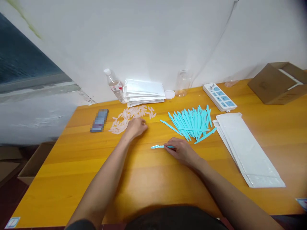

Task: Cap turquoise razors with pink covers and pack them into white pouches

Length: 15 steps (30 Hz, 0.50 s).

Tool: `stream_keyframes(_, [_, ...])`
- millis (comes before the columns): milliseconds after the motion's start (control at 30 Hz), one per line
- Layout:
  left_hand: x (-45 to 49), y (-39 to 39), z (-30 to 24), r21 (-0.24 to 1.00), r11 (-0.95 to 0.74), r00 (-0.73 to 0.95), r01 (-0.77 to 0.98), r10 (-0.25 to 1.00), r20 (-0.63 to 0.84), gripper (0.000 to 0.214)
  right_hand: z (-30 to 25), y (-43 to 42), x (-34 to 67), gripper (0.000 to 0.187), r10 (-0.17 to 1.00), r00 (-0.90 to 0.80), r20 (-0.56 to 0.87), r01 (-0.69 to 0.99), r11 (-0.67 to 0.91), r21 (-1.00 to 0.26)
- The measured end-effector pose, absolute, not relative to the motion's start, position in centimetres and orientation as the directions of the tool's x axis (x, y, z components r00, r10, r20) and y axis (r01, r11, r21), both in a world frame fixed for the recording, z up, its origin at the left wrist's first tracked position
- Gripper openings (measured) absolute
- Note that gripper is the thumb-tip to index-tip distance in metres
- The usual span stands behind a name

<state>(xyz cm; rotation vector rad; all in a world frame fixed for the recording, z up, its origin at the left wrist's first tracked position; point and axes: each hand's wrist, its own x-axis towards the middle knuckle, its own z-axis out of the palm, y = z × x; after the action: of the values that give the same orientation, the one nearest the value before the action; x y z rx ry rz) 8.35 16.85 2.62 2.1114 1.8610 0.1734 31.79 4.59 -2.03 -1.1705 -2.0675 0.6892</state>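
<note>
My right hand [181,149] grips a turquoise eyebrow razor [157,146] by its handle, with the blade end pointing left just above the table. Beyond it lies a heap of similar turquoise razors [192,123], mostly side by side with a few lying across. My left hand [137,127] is at the near edge of a scatter of small translucent blade caps [120,124]. Its fingers are curled together; whether a cap is between them is hidden.
White padded envelopes [254,150] lie at the right, and more white envelopes [145,91] are stacked by the wall. Along the back stand a plastic bottle [115,86], a clear jar [183,84], a power strip [220,97] and a cardboard box [273,83]. A phone [99,120] lies left.
</note>
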Motion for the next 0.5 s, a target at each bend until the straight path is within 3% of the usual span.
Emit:
stream_keyframes(200, [6.4, 10.2, 0.8, 0.503, -0.026, 0.110, 0.864, 0.985, -0.137, 0.017, -1.9, 4.6, 31.8, 0.019, 0.898, -0.350, 0.265, 0.569, 0.429, -0.702])
stream_keyframes(333, [5.7, 7.5, 1.0, 0.637, -0.040, 0.108, 0.770, 0.992, -0.067, 0.029, -1.7, 4.6, 31.7, 0.019, 0.911, -0.332, 0.245, 0.572, 0.401, -0.716])
stream_keyframes(400, [5.7, 6.1, 1.6, 0.647, -0.132, 0.220, 0.751, 0.974, -0.056, 0.036, -1.5, 4.6, 31.7, 0.018, 0.917, -0.319, 0.238, 0.567, 0.386, -0.728])
stream_keyframes(500, [6.6, 3.9, 2.3, 0.570, -0.226, 0.331, 0.790, 0.940, -0.086, 0.045, -1.4, 4.6, 31.7, 0.017, 0.931, -0.286, 0.227, 0.571, 0.356, -0.740])
